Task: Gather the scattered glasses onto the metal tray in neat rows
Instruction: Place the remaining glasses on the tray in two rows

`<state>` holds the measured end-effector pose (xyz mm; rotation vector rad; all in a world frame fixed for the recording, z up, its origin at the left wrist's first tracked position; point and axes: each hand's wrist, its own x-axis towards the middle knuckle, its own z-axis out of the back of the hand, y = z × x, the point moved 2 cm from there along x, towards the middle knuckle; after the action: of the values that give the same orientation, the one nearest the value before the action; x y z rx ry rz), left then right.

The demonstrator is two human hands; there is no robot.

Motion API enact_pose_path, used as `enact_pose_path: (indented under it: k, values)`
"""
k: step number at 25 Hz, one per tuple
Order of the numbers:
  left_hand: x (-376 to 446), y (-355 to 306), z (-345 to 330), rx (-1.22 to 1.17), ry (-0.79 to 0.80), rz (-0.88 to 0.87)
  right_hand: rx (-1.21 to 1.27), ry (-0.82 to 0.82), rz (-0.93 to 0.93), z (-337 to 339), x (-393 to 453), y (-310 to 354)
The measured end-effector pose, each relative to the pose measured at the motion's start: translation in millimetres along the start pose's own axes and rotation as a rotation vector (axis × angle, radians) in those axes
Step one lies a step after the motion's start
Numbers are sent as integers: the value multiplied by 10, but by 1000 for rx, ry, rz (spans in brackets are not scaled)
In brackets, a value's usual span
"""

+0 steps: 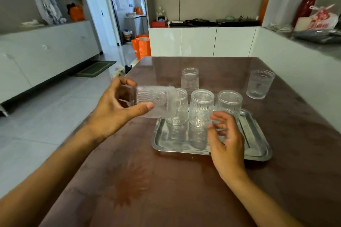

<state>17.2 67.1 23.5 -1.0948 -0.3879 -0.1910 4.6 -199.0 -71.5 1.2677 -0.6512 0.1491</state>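
Observation:
A metal tray (256, 134) lies on the brown table. Three ribbed clear glasses stand upside down in a row along its far side: the left glass (180, 114), the middle glass (201, 107) and the right glass (229, 103). My left hand (118, 108) holds another ribbed glass (156, 100) on its side in the air, just left of and above that row. My right hand (225, 140) hovers over the tray's near right part, fingers spread, close to the middle and right glasses. One inverted glass (189, 79) stands behind the tray. An upright glass (260, 84) stands at the far right.
The table (147, 190) reaches toward me with its left edge beside tiled floor. White cabinets (201, 41) line the wall behind, and a white counter (304, 64) runs along the table's right side. An orange bag (142, 46) sits on the floor beyond the table.

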Motion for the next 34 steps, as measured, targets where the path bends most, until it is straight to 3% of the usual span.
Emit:
enact_pose_path:
  k: [8,16,21,24,27,30,34]
  values:
    - [-7,-17,-736,166,221,-57,-51,-36,-1,79,4,11]
    - [94,-6,-743,280,322,-97,-111,6,26,56,14,-5]
    - [786,-306,-695,205,198,-19,-213,-25,107,44,-50,1]
    - [1505,-434,-1024,514,209,-80,-326,30,296,-31,-65,82]
    - [2060,-341,-1486,865,364,-77,-419,16,428,-100,-4,48]
    - [2375,-88,-1806,969,577,35,-447,-39,452,-131,45,11]
    - [2534,152,-1921,915,553,62,-488,-34,457,-137,82,-19]
